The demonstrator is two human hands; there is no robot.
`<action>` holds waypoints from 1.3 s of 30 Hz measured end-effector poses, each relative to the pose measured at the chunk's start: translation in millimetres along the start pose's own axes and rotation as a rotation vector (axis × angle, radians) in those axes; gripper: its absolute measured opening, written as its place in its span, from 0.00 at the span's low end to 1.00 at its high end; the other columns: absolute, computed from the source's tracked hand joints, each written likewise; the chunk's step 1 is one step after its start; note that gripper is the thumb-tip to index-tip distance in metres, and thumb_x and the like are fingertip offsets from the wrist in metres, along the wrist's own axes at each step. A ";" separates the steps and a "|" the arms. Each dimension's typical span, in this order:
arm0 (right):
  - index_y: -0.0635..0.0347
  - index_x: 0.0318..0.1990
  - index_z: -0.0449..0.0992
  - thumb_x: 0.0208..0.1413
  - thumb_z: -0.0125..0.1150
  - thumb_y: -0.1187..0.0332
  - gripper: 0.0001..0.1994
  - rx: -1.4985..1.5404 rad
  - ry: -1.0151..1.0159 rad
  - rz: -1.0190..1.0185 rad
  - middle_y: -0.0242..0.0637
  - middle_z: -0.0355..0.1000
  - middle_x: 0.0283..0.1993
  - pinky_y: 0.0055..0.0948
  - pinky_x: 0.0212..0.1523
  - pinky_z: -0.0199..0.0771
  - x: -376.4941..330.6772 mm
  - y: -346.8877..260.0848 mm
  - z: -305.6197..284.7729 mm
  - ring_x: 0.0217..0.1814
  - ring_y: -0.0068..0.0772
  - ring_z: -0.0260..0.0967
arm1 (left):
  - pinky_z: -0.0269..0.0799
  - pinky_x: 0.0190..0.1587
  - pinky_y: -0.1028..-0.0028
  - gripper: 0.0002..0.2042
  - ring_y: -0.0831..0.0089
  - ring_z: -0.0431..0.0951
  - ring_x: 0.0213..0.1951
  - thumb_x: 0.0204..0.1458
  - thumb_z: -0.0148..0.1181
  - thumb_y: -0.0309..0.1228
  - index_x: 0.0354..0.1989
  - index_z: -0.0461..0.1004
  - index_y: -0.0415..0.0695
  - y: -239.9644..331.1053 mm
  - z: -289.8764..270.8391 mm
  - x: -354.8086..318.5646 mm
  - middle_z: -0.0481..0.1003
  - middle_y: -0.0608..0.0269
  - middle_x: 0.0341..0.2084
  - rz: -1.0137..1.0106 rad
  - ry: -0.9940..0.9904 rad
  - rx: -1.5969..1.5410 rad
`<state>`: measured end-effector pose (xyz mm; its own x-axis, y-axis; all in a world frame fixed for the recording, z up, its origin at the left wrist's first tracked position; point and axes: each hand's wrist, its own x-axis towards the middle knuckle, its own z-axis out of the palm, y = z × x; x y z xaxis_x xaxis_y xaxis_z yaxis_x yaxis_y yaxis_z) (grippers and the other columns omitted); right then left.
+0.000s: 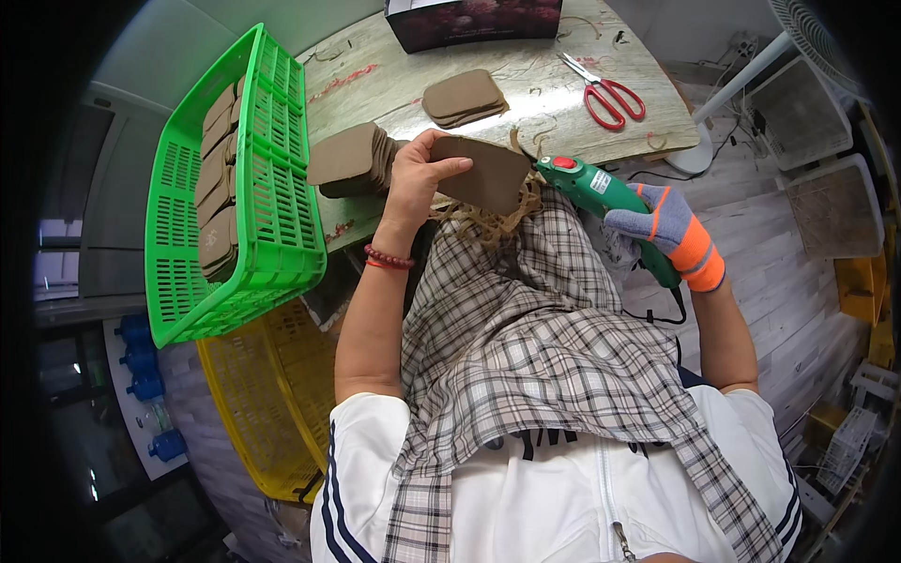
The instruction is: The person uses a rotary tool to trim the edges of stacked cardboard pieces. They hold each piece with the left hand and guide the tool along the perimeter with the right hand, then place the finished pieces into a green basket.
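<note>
Trimming a brown pad with a green power cutter

Left hand [418,178] fingers pinch the brown pad [483,174]; the gloved right hand [671,235] fingers wrap the green cutter [601,192], its tip touching the pad's edge, above the surface [554,103].

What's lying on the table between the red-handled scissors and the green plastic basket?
In the head view, between the red-handled scissors and the green plastic basket lie two stacks of brown pieces, on the table.
</note>
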<state>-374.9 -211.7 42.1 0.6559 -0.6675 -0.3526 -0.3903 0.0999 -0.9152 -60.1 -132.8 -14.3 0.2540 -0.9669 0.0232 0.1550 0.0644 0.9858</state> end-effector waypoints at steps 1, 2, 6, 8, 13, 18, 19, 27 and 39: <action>0.64 0.38 0.77 0.44 0.70 0.60 0.18 0.004 -0.014 0.020 0.25 0.70 0.26 0.17 0.26 0.64 0.1 1.1 0.6 0.25 0.13 0.63 | 0.72 0.38 0.80 0.11 0.80 0.75 0.33 0.44 0.62 0.17 0.38 0.72 0.38 0.0 -0.9 0.4 0.76 0.64 0.31 0.004 0.005 -0.013; 0.64 0.38 0.77 0.44 0.71 0.59 0.18 0.010 -0.019 -0.002 0.25 0.70 0.25 0.17 0.25 0.64 0.3 2.5 2.2 0.25 0.13 0.63 | 0.72 0.38 0.80 0.11 0.80 0.75 0.33 0.44 0.63 0.18 0.37 0.73 0.37 -1.0 -2.4 0.9 0.77 0.64 0.31 -0.018 0.004 -0.026; 0.64 0.37 0.76 0.46 0.69 0.62 0.15 -0.001 -0.025 -0.072 0.27 0.71 0.24 0.18 0.23 0.65 0.4 7.1 10.2 0.22 0.14 0.64 | 0.72 0.37 0.81 0.10 0.80 0.75 0.31 0.44 0.64 0.18 0.36 0.74 0.37 0.1 3.4 -0.9 0.77 0.65 0.30 -0.080 -0.037 -0.010; 0.64 0.37 0.75 0.47 0.68 0.64 0.14 -0.023 -0.030 -0.063 0.28 0.71 0.24 0.18 0.22 0.65 0.7 6.4 12.7 0.22 0.15 0.65 | 0.72 0.36 0.81 0.10 0.80 0.75 0.30 0.44 0.63 0.18 0.35 0.74 0.37 -1.0 5.6 -1.8 0.76 0.65 0.30 -0.117 -0.060 0.031; 0.64 0.37 0.74 0.47 0.68 0.64 0.14 0.015 -0.051 -0.025 0.28 0.70 0.23 0.18 0.21 0.64 3.5 7.3 18.4 0.20 0.15 0.64 | 0.71 0.35 0.81 0.10 0.81 0.74 0.30 0.43 0.64 0.18 0.34 0.74 0.38 3.7 16.3 -4.3 0.76 0.67 0.28 -0.206 -0.196 0.077; 0.64 0.36 0.74 0.48 0.67 0.65 0.13 0.047 -0.100 -0.036 0.28 0.69 0.22 0.17 0.22 0.63 8.9 -3.8 28.0 0.20 0.14 0.63 | 0.70 0.38 0.82 0.15 0.81 0.74 0.34 0.41 0.65 0.18 0.39 0.72 0.38 3.1 18.8 -3.4 0.75 0.66 0.31 -0.099 -0.313 0.346; 0.64 0.35 0.74 0.48 0.67 0.65 0.12 0.052 -0.103 -0.049 0.27 0.69 0.22 0.17 0.22 0.63 10.2 -5.8 30.2 0.21 0.14 0.63 | 0.69 0.39 0.82 0.17 0.82 0.72 0.36 0.40 0.65 0.17 0.42 0.71 0.38 3.4 19.4 -4.4 0.74 0.67 0.32 -0.155 -0.325 0.297; 0.64 0.36 0.74 0.48 0.66 0.64 0.14 0.097 0.031 -0.090 0.26 0.69 0.24 0.17 0.25 0.63 15.9 9.0 22.9 0.24 0.13 0.62 | 0.72 0.42 0.76 0.18 0.76 0.75 0.37 0.47 0.58 0.16 0.48 0.68 0.36 59.4 -64.0 -15.7 0.75 0.61 0.35 0.117 0.248 0.076; 0.65 0.36 0.75 0.48 0.66 0.63 0.14 0.030 0.136 -0.085 0.24 0.66 0.22 0.18 0.25 0.61 11.0 16.6 18.9 0.25 0.12 0.57 | 0.55 0.59 0.57 0.16 0.56 0.63 0.57 0.42 0.59 0.26 0.43 0.74 0.41 40.9 -103.7 50.4 0.69 0.49 0.49 0.577 0.574 1.678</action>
<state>-362.0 -203.4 19.3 0.5911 -0.7681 -0.2462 -0.3167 0.0598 -0.9467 58.0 -153.3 10.0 0.2311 -0.7034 0.6722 -0.9500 -0.3124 -0.0002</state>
